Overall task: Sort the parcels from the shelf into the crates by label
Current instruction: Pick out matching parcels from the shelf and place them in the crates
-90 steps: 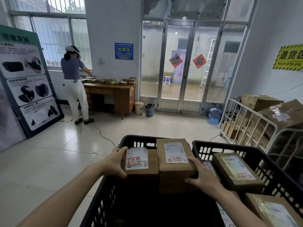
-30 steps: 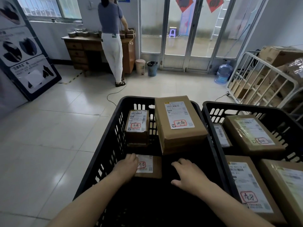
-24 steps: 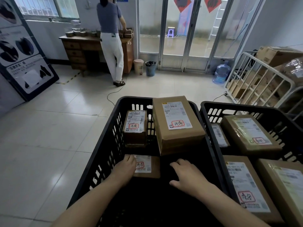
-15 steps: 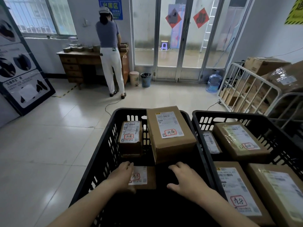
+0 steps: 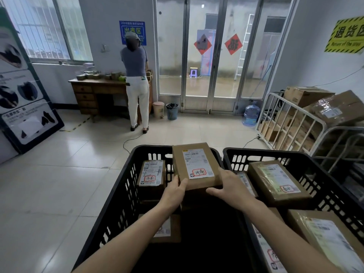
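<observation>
Lying toward the far wall of the left crate [image 5: 120,192], the big parcel [image 5: 194,164] is gripped at its near corners by left hand [image 5: 174,192] and right hand [image 5: 230,189] (long axis pointing away, neither nearer).

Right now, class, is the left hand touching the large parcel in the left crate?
Touching. The head view shows the left hand gripping the large parcel at its near-left corner, no gap visible.

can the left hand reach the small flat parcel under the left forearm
Probably yes: the small flat brown cardboard parcel lies uncovered below, but the left hand now grips the large brown cardboard box.
</observation>
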Available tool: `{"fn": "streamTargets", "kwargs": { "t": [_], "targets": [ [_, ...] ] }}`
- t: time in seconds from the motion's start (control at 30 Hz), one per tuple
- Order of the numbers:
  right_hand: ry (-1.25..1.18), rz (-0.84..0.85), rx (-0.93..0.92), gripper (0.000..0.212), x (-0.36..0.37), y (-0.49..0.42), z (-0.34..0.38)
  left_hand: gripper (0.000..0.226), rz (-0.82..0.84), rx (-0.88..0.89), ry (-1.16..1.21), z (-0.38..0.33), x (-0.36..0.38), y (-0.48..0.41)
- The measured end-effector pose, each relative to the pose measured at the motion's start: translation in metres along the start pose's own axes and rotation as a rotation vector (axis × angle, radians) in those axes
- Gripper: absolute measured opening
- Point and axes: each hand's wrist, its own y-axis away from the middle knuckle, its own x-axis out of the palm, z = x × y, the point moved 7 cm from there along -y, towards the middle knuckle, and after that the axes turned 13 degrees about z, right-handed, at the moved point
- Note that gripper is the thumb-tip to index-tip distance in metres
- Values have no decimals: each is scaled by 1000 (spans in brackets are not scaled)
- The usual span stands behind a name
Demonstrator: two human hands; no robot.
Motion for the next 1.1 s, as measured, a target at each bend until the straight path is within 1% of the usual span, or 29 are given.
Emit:
{"fn": "streamTargets", "kwargs": {
  "t": [0.07, 0.2, 0.3, 0.37, 0.43, 0.57, 0.63, 0.7, 0.83, 0.9, 1.03, 1.1],
  "targets": [
    [-28, -8, -3, 56, 4, -1, 2, 40, 0, -19, 2, 3, -1, 2],
    [-144, -111, -44, 55, 6, 14, 11, 41, -7, -37, 54, 10, -13, 17],
    [-332, -149, -60, 48, 14, 33, 20, 44, 3, -58, 59, 19, -23, 39],
    [-472, -116, -46, 41, 28, 45, 25, 45, 2, -80, 63, 25, -33, 55],
    [-569, -82, -27, 37, 47, 58, 31, 40, -8, -79, 57, 27, -42, 70],
    [-698, -36, -16, 34, 81, 79, 44, 34, -41, -91, -56, 31, -58, 90],
    [-754, 17, -21, 32, 95, 87, 49, 32, -58, -115, -98, 41, -64, 98],
    [-776, 79, -15, 33, 107, 94, 52, 30, -59, -146, -127, 51, -69, 107],
    [-803, 146, 44, 38, 124, 96, 51, 31, 4, -220, -162, 70, -67, 109],
    [-834, 168, 102, 37, 132, 93, 49, 37, 31, -229, -179, 73, -66, 99],
    [-806, 163, 176, 41, 144, 84, 42, 39, 75, -234, -164, 73, -62, 76],
    [-787, 158, 179, 40, 146, 80, 43, 36, 60, -237, -178, 76, -64, 68]
  ]
}}
